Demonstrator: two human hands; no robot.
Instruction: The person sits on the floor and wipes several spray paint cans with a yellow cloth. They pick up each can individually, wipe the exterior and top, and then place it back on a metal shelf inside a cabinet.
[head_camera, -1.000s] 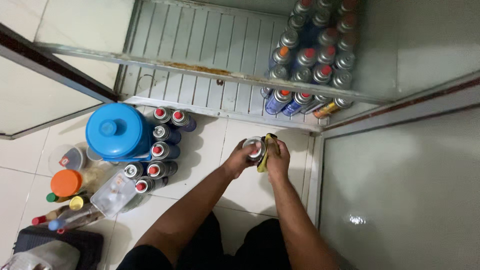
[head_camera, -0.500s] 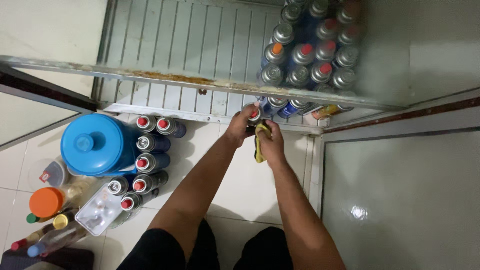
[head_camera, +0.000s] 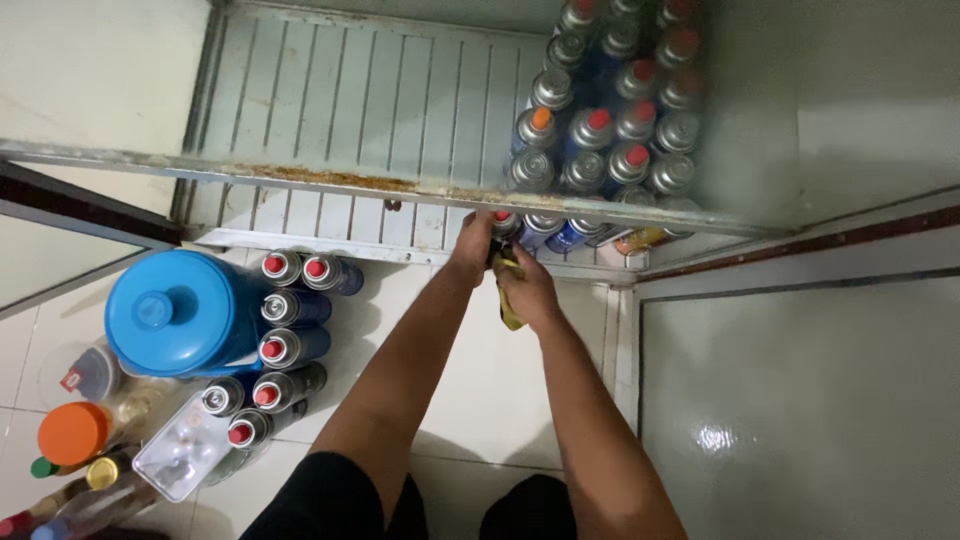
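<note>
My left hand (head_camera: 472, 246) grips a metal gas canister (head_camera: 503, 224) with a red cap, holding it at the front edge of the lower slatted shelf (head_camera: 320, 215), beside the canisters stored there. My right hand (head_camera: 528, 290) is closed on a yellow-green cloth (head_camera: 510, 305), just below the canister. Several more canisters (head_camera: 600, 130) with red and orange caps stand packed on the right side of the grey metal cabinet.
Several canisters (head_camera: 290, 330) stand on the tiled floor at the left beside a blue round lid (head_camera: 175, 310). An orange-capped jar (head_camera: 72, 432), bottles and a clear box (head_camera: 185, 455) lie lower left. A rusty shelf rail (head_camera: 350, 182) crosses the view. A glossy panel (head_camera: 800, 400) fills the right.
Both hands have moved up and away from me, carrying the canister from over the floor to the lower shelf edge. The view has tilted further toward the cabinet.
</note>
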